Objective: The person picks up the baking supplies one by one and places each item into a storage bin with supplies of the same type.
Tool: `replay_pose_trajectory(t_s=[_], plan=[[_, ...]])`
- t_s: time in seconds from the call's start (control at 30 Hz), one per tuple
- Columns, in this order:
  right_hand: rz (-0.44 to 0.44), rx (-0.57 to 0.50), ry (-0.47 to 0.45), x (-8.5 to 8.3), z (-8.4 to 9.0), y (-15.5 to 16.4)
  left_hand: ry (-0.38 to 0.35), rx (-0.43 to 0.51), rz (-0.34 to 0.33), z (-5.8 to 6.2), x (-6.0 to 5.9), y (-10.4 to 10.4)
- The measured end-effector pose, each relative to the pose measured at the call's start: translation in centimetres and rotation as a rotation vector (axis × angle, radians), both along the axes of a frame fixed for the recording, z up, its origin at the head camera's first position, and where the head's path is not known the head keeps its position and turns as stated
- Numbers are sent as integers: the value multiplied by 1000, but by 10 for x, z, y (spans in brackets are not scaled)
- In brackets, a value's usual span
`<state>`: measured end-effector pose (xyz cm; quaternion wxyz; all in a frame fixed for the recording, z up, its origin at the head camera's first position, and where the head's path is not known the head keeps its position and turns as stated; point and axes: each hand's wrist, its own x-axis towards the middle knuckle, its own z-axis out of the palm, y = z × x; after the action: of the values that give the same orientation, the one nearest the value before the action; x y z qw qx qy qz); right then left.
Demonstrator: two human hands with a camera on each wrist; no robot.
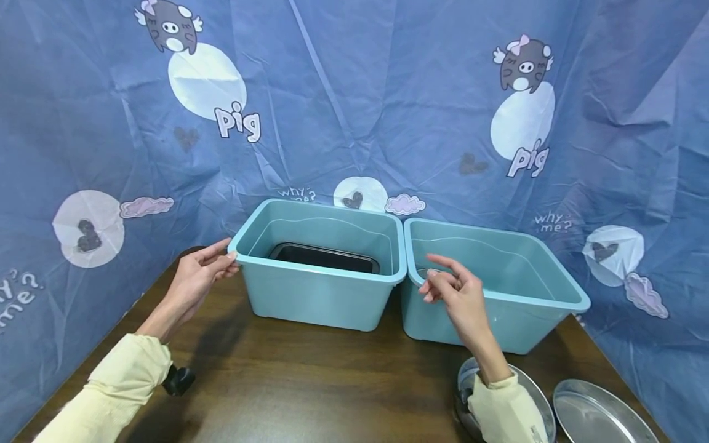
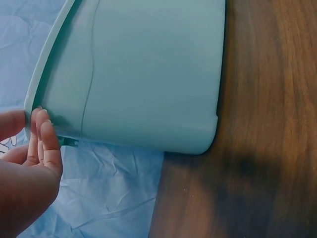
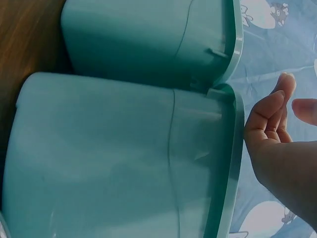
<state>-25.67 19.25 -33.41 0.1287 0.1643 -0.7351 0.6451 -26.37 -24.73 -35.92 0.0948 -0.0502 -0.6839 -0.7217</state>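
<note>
A crinkled blue cloth backdrop [image 1: 360, 92], printed with cartoon pigs, white circles and pale clouds, wraps around three sides of a dark brown wood-grain table [image 1: 310, 381]. On the table stand two smooth teal plastic tubs side by side, their rolled rims touching at the middle. The left tub [image 1: 310, 295] is rectangular with rounded corners and walls that taper downward; a black rectangular tray [image 1: 324, 256] with a glossy rim lies flat inside on its bottom. The right tub [image 1: 532, 326] has the same shape and plastic sheen. At the near right edge of the table lie two shallow round metal pans, one [image 1: 600, 415] in plain sight with a bright brushed surface, the other [image 1: 532, 394] mostly hidden under the right sleeve. The left hand [image 1: 196, 277], in a pale yellow sleeve, pinches the left tub's outer rim corner, its fingers [image 2: 42, 139] curled lightly against the lip. The right hand [image 1: 456, 295] hovers just in front of the right tub's near-left corner, fingers [image 3: 272, 106] loosely bent, apart and holding nothing.
</note>
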Motion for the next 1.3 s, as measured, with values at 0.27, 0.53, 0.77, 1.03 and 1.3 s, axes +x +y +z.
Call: replay_pose_trajectory(t_s=[0.27,0.53,0.77,1.03,1.3], plan=[[-25,-7,5,6,-3,16,54,32,85,-9,2,8],[-61,-17,-15,13,-5,30,65,107,206,-18,7,21],[-92,-25,-13,17,-6,43,-4,178,328,-36,21,40],[-129,-30,-21,25,-8,60,-80,121,217,-53,36,63],[-128,-26,3,26,-7,73,-89,53,135,-49,36,83]])
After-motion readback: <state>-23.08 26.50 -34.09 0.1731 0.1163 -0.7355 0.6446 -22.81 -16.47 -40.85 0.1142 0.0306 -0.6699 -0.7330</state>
